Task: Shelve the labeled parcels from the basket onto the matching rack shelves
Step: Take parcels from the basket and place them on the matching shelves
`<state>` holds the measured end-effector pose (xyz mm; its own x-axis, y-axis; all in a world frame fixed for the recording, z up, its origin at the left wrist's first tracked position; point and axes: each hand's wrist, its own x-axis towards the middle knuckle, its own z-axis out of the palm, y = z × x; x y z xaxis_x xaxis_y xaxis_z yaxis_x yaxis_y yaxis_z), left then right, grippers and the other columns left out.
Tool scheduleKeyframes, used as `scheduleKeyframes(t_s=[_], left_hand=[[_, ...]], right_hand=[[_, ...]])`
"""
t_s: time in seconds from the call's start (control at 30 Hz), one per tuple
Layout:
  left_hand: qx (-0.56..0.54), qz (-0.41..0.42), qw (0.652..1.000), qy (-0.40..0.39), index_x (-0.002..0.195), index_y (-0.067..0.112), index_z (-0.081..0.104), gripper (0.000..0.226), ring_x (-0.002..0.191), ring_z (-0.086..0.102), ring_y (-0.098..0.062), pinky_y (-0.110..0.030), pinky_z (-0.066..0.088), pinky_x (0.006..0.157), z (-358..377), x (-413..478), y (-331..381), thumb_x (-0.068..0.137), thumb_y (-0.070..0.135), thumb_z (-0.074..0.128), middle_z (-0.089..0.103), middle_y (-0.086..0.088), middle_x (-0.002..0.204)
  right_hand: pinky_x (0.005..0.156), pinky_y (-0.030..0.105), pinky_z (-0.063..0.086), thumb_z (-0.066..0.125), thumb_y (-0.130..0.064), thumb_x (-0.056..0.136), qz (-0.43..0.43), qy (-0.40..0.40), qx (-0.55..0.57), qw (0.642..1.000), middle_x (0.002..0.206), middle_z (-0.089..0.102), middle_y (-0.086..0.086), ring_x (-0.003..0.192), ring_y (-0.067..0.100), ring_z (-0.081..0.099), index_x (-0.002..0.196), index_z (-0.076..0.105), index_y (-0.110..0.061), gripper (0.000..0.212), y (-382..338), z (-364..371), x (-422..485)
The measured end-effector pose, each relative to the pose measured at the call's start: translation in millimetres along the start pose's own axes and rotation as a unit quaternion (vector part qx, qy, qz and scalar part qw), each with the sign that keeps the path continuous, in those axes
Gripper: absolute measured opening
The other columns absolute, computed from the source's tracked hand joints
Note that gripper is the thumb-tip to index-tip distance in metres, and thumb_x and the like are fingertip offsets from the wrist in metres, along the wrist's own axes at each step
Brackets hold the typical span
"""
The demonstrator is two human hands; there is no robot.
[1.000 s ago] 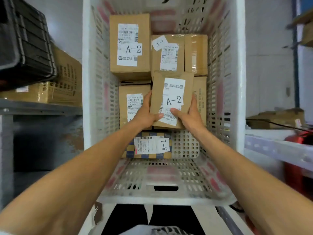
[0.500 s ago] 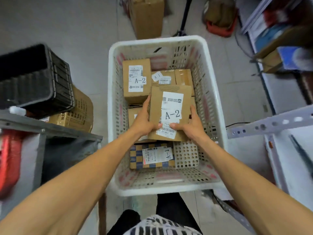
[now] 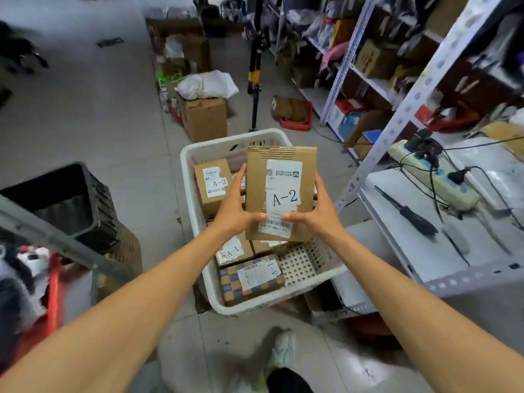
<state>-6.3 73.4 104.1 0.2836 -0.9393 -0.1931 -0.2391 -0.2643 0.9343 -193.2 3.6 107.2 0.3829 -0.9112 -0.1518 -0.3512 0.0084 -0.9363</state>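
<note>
Two hands are lifting an A-2 parcel (image 3: 256, 191) clear above the white basket (image 3: 272, 298).

Nearest, a checkered parcel marked A-1 (image 3: 226, 282) is lying against the basket's near wall, with a second A-1 parcel (image 3: 234, 252) just behind it. Above these, the left hand (image 3: 235, 214) and right hand (image 3: 319, 214) are gripping the held parcel by its lower side edges, thumbs pressing on the label face and fingers curling behind, keeping it upright with the label facing the camera. Behind the left hand, another A-2 parcel (image 3: 212, 182) is sitting in the basket. To the right, the metal rack (image 3: 411, 100) is standing close beside the basket.
</note>
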Motion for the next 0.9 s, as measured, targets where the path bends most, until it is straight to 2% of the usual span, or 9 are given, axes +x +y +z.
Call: scheduleKeyframes(t_s=[0.1,0.2,0.4,0.47,0.57,0.67,0.73,0.8,0.9], left_hand=[[-0.001,0.029,0.999,-0.018,0.149,0.045,0.005,0.12,0.13,0.04,-0.014,-0.038,0.044,0.102,3,-22,15,0.067,0.005,0.084,0.037,0.005,0.146],[-0.001,0.045,0.999,-0.031,0.15,0.041,0.007,0.12,0.119,0.045,-0.01,-0.015,0.046,0.079,10,-44,26,0.067,-0.005,0.081,0.04,0.014,0.129],[0.011,0.067,0.997,-0.037,0.15,0.042,0.007,0.124,0.131,0.041,-0.016,-0.038,0.046,0.1,33,-97,45,0.063,-0.002,0.084,0.04,0.007,0.141],[0.016,0.08,0.996,-0.036,0.151,0.039,0.007,0.124,0.129,0.041,-0.014,-0.035,0.046,0.098,44,-116,49,0.063,-0.002,0.084,0.04,0.006,0.139],[0.02,0.086,0.995,-0.05,0.151,0.038,0.006,0.124,0.126,0.046,-0.017,-0.037,0.05,0.096,67,-150,54,0.063,-0.004,0.084,0.045,0.002,0.136],[0.022,0.095,0.993,-0.067,0.152,0.033,0.007,0.121,0.115,0.047,-0.01,-0.012,0.052,0.074,97,-182,63,0.065,-0.01,0.08,0.042,0.011,0.123],[0.032,0.107,0.991,-0.075,0.151,0.032,0.009,0.121,0.109,0.046,-0.008,-0.005,0.048,0.064,118,-201,68,0.064,-0.012,0.079,0.044,0.008,0.12],[0.043,0.112,0.989,-0.092,0.15,0.034,0.009,0.122,0.104,0.048,-0.008,-0.006,0.047,0.061,138,-218,72,0.063,-0.01,0.081,0.047,0.004,0.117],[0.045,0.116,0.985,-0.122,0.15,0.036,0.007,0.123,0.105,0.051,-0.011,-0.013,0.05,0.07,171,-243,79,0.063,-0.01,0.081,0.05,0.004,0.112]], right_hand=[[0.105,0.039,0.042,0.093,-0.019,0.053,-0.004,0.025,-0.012,1.0,0.134,0.044,-0.016,0.124,0.011,0.046,0.152,0.011,-0.034,0.129,-10,-9,-29],[0.106,0.048,0.041,0.095,-0.031,0.039,-0.018,0.039,-0.027,0.999,0.138,0.047,-0.007,0.128,0.015,0.047,0.149,0.009,-0.041,0.14,-12,-16,-53],[0.107,0.046,0.041,0.095,-0.023,0.041,-0.037,0.057,-0.034,0.997,0.138,0.047,0.002,0.125,0.016,0.048,0.15,0.014,-0.032,0.136,-8,-39,-106],[0.105,0.049,0.042,0.094,-0.033,0.036,-0.05,0.066,-0.042,0.996,0.135,0.049,0.002,0.125,0.018,0.048,0.149,0.016,-0.032,0.137,-4,-48,-127],[0.106,0.044,0.042,0.092,-0.028,0.039,-0.063,0.072,-0.021,0.995,0.136,0.048,-0.003,0.125,0.015,0.047,0.148,0.019,-0.027,0.131,5,-64,-167],[0.104,0.044,0.044,0.092,-0.029,0.039,-0.069,0.104,0.002,0.992,0.136,0.05,-0.006,0.126,0.013,0.048,0.145,0.023,-0.028,0.126,21,-81,-210],[0.104,0.042,0.044,0.093,-0.027,0.04,-0.068,0.123,0.015,0.99,0.135,0.052,-0.003,0.125,0.014,0.049,0.148,0.022,-0.024,0.129,32,-93,-237],[0.1,0.032,0.044,0.093,-0.014,0.045,-0.066,0.145,0.027,0.987,0.129,0.055,-0.006,0.119,0.008,0.052,0.147,0.024,-0.022,0.123,44,-107,-264],[0.093,0.023,0.045,0.092,-0.003,0.048,-0.07,0.176,0.03,0.982,0.117,0.058,-0.016,0.108,-0.005,0.053,0.144,0.028,-0.022,0.117,59,-135,-301]])
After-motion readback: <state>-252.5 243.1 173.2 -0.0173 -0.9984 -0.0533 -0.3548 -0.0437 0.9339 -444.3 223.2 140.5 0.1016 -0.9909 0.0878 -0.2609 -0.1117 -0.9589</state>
